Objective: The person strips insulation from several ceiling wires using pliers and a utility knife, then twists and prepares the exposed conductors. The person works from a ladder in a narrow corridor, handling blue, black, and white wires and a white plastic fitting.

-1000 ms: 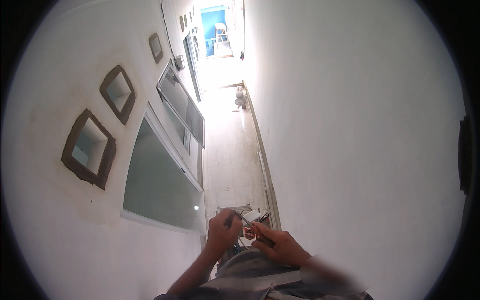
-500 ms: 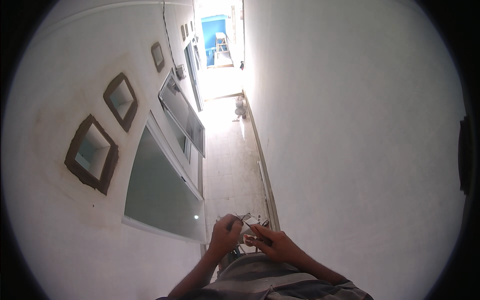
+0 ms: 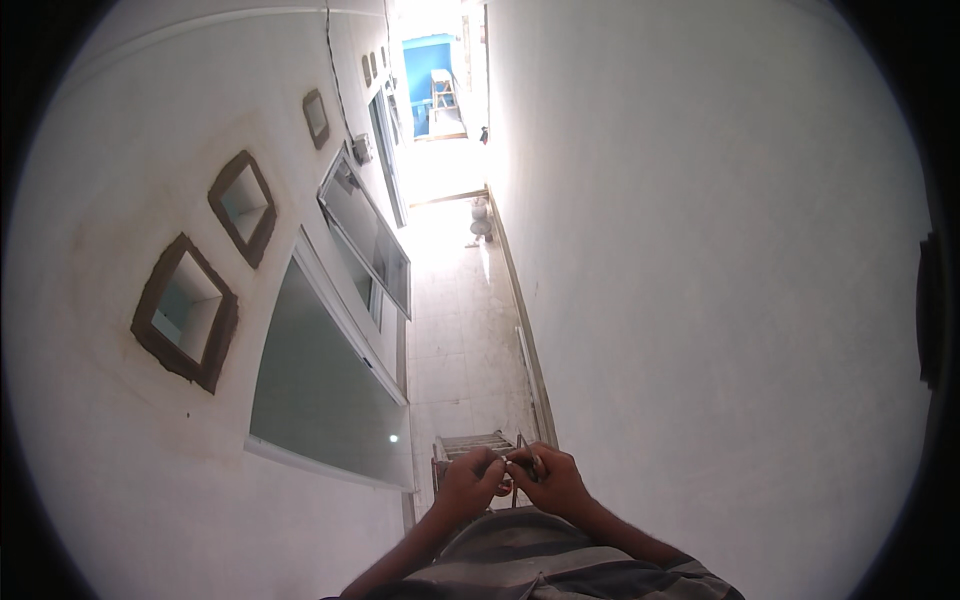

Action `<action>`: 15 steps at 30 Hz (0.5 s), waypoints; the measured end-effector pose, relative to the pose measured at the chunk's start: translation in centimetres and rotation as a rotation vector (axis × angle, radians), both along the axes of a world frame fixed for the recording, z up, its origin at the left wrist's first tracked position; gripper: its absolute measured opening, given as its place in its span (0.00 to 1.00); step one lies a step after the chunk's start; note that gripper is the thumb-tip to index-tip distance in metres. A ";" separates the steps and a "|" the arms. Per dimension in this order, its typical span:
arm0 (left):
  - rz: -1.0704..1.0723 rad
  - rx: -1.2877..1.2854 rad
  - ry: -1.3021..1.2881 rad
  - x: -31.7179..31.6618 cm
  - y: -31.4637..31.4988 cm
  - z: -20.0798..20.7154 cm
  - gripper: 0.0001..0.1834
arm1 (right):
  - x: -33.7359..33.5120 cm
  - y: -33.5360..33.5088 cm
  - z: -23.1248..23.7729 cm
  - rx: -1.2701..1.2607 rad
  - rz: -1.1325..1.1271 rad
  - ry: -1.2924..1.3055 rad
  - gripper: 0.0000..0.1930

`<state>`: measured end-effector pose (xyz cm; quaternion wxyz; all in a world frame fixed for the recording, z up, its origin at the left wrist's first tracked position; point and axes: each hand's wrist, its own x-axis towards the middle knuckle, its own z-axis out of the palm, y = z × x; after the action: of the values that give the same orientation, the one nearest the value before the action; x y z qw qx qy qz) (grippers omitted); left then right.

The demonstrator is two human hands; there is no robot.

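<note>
Close together in front of my body, my left hand [image 3: 468, 482] and my right hand [image 3: 550, 482] meet at the fingertips. Both have their fingers pinched. A tiny whitish piece [image 3: 506, 460] shows between the fingertips, too small to name. Something dark and thin sticks out by the right fingers, and its kind is unclear. Just beyond the hands lies the slatted top of a ladder or stand [image 3: 478, 444], partly covered by them.
On the left, a wall holds square openings [image 3: 185, 305], a large window [image 3: 320, 385] and an outward-swung window sash [image 3: 368, 235]. A plain white wall [image 3: 700, 250] rises on the right. Along the tiled passage floor [image 3: 450, 350] stand grey objects [image 3: 480, 218]; farther off is a stepladder [image 3: 442, 92].
My hands have drawn together at the fingertips. The white piece and dark loops seen between them are now mostly hidden, and more of the slatted top shows.
</note>
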<state>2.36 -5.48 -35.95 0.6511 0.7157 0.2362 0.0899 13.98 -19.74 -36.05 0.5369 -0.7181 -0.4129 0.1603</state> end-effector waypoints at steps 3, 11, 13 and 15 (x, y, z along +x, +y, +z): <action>-0.035 0.080 -0.007 -0.2 0.2 -0.2 0.09 | 0.0 0.0 0.4 0.012 -0.006 0.017 0.06; -0.158 0.153 0.065 -0.3 0.1 -0.5 0.13 | -0.1 -0.4 -1.2 0.000 -0.006 -0.012 0.07; -0.182 0.180 0.071 -0.4 0.2 -0.9 0.13 | -0.3 -0.3 -1.5 0.041 -0.009 -0.023 0.07; -0.209 0.202 0.064 -0.5 0.3 -0.8 0.13 | -0.4 -0.2 -1.5 0.077 -0.008 -0.037 0.08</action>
<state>1.88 -5.22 -36.77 0.5739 0.8007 0.1707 0.0220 13.62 -19.97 -37.56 0.5569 -0.7013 -0.4259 0.1288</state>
